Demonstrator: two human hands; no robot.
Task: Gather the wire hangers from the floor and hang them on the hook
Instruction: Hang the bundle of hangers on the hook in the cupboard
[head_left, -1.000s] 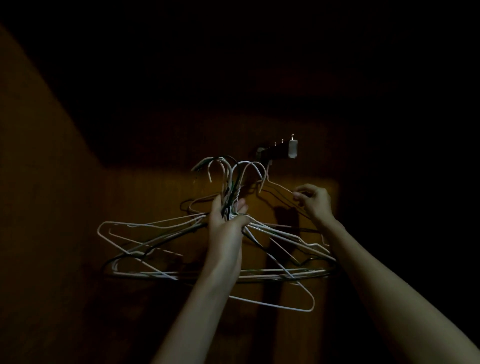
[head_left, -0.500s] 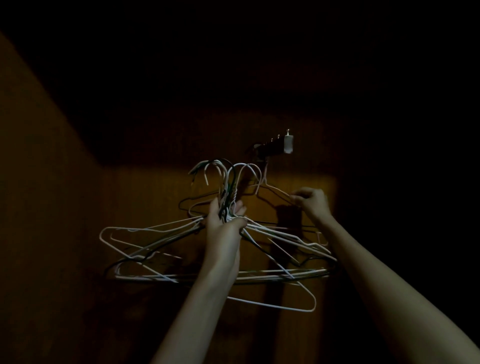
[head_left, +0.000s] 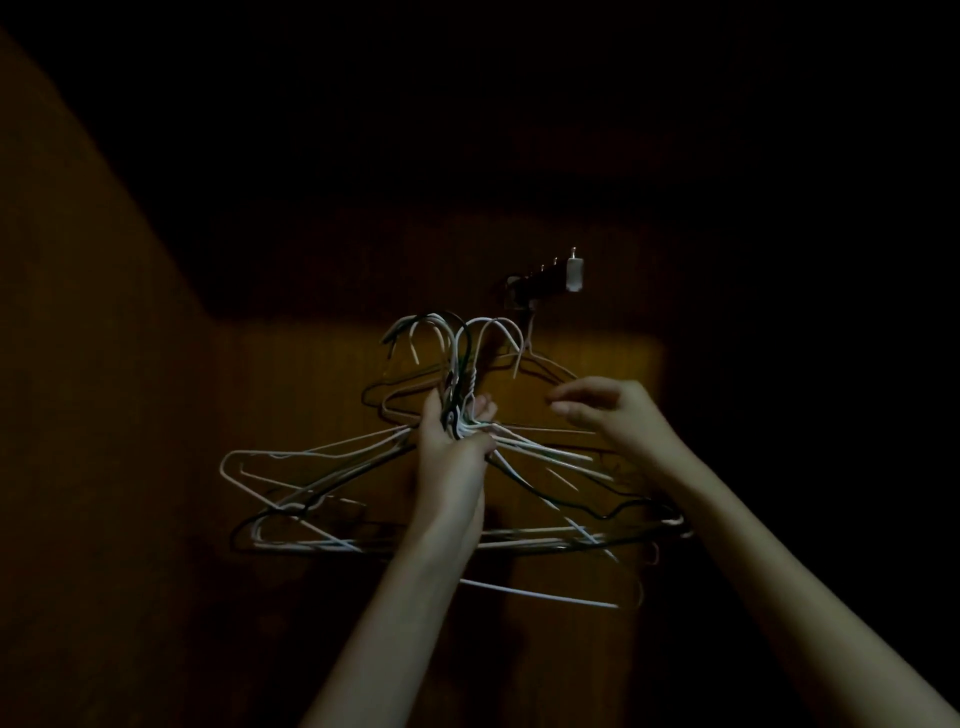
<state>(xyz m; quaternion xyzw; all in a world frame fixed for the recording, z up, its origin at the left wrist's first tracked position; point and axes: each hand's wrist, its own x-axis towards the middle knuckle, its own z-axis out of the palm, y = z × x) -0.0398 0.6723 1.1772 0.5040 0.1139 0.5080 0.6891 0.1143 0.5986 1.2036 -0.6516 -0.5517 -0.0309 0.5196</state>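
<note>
Now left hand (head_left: 451, 441) grips hanger bundle (head_left: 415, 499) at necks, just below hook (head_left: 545, 278). Right hand (head_left: 618, 415) loose, empty, beside it. Best: steady shoulders, lift curved tops over peg together.

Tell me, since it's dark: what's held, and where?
The left hand grips the bundle of wire hangers at their necks, below the hooks. The right hand holds nothing.

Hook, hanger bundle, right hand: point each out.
hook (head_left: 546, 279): head view, on its dark bar.
hanger bundle (head_left: 524, 531): head view, on the bottom wires.
right hand (head_left: 618, 410): head view, on the back of the hand.
</note>
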